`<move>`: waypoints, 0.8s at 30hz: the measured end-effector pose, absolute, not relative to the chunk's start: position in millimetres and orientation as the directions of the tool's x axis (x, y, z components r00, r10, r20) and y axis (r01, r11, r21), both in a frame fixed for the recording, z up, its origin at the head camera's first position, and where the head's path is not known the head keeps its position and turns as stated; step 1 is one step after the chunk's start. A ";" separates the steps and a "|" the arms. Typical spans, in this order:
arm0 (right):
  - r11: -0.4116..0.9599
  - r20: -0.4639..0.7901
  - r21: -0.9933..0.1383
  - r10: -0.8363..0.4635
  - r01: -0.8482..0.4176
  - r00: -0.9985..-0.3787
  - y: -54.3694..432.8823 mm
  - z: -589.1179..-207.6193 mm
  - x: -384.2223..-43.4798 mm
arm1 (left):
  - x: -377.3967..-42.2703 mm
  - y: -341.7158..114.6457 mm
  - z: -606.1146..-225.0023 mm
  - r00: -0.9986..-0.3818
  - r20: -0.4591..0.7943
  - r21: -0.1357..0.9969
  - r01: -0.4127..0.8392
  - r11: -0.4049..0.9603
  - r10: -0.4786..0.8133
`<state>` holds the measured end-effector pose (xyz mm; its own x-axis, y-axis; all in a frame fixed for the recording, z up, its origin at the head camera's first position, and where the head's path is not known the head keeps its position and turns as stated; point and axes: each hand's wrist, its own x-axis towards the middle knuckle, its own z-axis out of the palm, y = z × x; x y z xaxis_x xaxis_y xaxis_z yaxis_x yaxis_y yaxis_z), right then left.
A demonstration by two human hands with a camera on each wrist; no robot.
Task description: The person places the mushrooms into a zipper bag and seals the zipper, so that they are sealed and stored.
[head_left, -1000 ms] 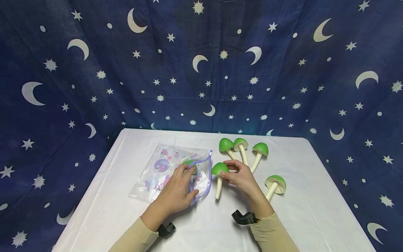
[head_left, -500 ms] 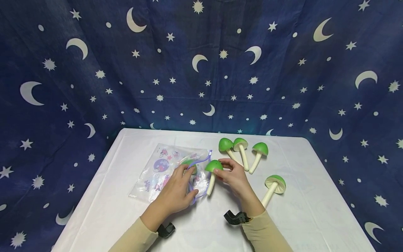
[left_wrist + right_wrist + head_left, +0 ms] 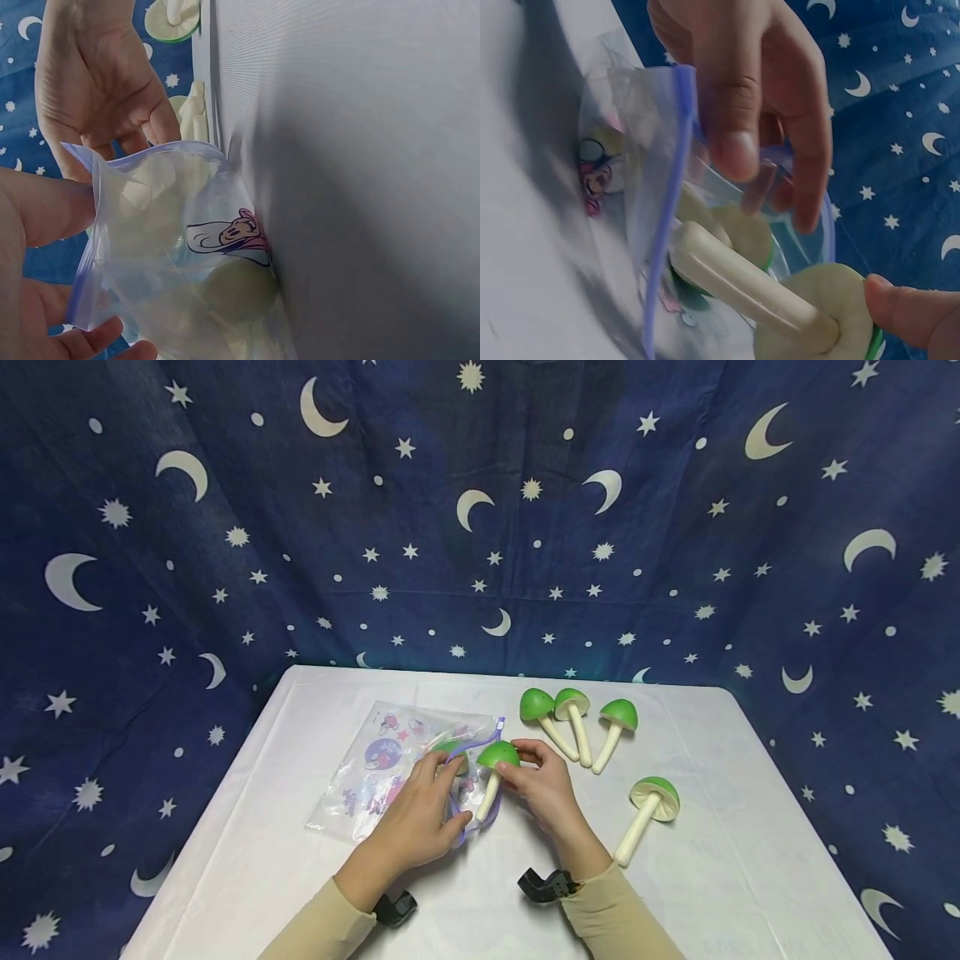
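Observation:
A clear zip bag (image 3: 352,810) with purple edging and cartoon prints lies on the table, its mouth facing right. My left hand (image 3: 420,814) holds the bag at its mouth, thumb and fingers at the rim, which stands apart in the right wrist view. Inside, green-capped toy mushrooms (image 3: 742,236) show through the film; how many is unclear. My right hand (image 3: 543,785) pinches another toy mushroom (image 3: 498,755) by its green cap. Its cream stem (image 3: 750,285) points at the bag's mouth, with the tip by the purple rim (image 3: 667,225).
Three toy mushrooms (image 3: 618,716) lie at the back of the white table (image 3: 720,893), right of the bag. One more mushroom (image 3: 654,799) lies farther right, underside showing. A dark blue curtain (image 3: 480,568) with moons and stars hangs behind.
My right hand has carried its toy mushroom leftward to the bag's mouth, the stem tilting more. The left hand and the bag have stayed in place.

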<state>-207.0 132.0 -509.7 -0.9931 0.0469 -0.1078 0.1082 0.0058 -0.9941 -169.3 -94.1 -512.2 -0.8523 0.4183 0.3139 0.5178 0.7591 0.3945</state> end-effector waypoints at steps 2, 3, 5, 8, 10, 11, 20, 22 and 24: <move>0.004 -0.096 -0.995 0.059 0.097 -0.994 128.2 -510.0 -206.3 | -169.4 -93.9 -512.5 -0.851 0.318 0.391 0.520 0.760 0.418; 0.003 -0.093 -0.996 0.065 0.093 -0.994 126.5 -510.2 -206.0 | -169.4 -93.8 -512.4 -0.850 0.319 0.390 0.520 0.760 0.418; 0.028 -0.083 -0.996 0.079 0.085 -0.993 123.6 -510.8 -205.3 | -169.5 -93.6 -512.3 -0.851 0.319 0.388 0.519 0.761 0.417; 0.096 -0.059 -0.993 0.097 0.068 -0.994 120.2 -510.7 -203.2 | -169.2 -93.3 -511.8 -0.853 0.318 0.391 0.516 0.762 0.415; 0.139 -0.041 -0.989 0.109 0.056 -0.993 118.5 -510.4 -201.6 | -169.0 -93.3 -511.6 -0.854 0.318 0.393 0.515 0.762 0.413; 0.150 -0.033 -0.987 0.112 0.050 -0.993 117.7 -510.1 -200.6 | -168.9 -93.3 -511.5 -0.854 0.319 0.393 0.514 0.762 0.412; 0.164 -0.009 -0.986 0.132 0.031 -0.991 108.6 -512.0 -191.3 | -168.7 -92.6 -512.2 -0.846 0.341 0.386 0.524 0.759 0.410; 0.163 -0.008 -0.986 0.130 0.029 -0.992 106.2 -512.2 -189.5 | -168.6 -92.3 -512.3 -0.844 0.344 0.385 0.526 0.759 0.411; 0.166 -0.011 -0.986 0.127 0.032 -0.992 104.4 -512.3 -188.3 | -168.7 -92.0 -512.4 -0.844 0.347 0.385 0.527 0.758 0.410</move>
